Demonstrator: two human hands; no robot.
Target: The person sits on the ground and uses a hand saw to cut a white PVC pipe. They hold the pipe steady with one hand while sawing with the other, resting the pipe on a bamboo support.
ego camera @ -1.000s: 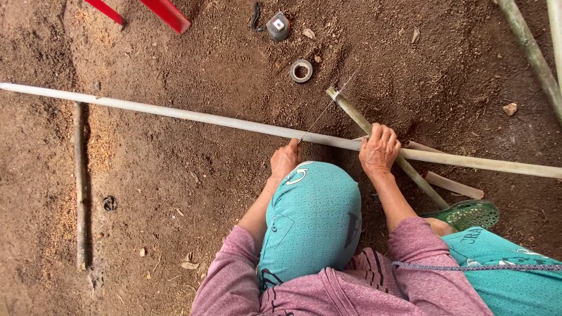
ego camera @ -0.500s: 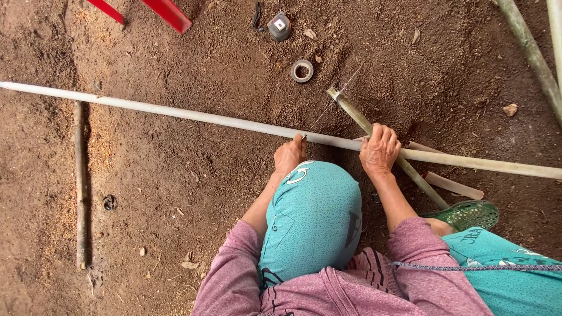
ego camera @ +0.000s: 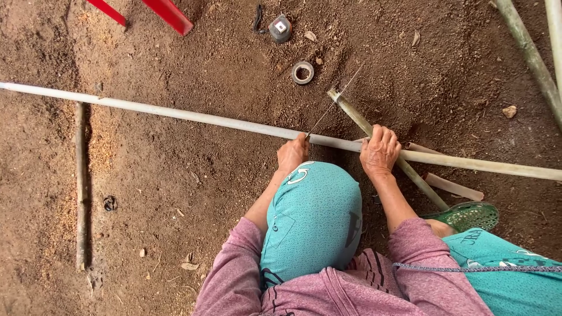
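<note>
Fingers of right hand (ego camera: pixel 380 151) curled over long pole (ego camera: pixel 175 112) — left hand (ego camera: pixel 292 153) gripping thin blade (ego camera: pixel 333 104).

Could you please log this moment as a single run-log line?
left hand: grips thin blade at long pale pole | right hand: presses pole down | pole: across bamboo stick on dirt ground

Pink sleeves, teal patterned trousers
</note>
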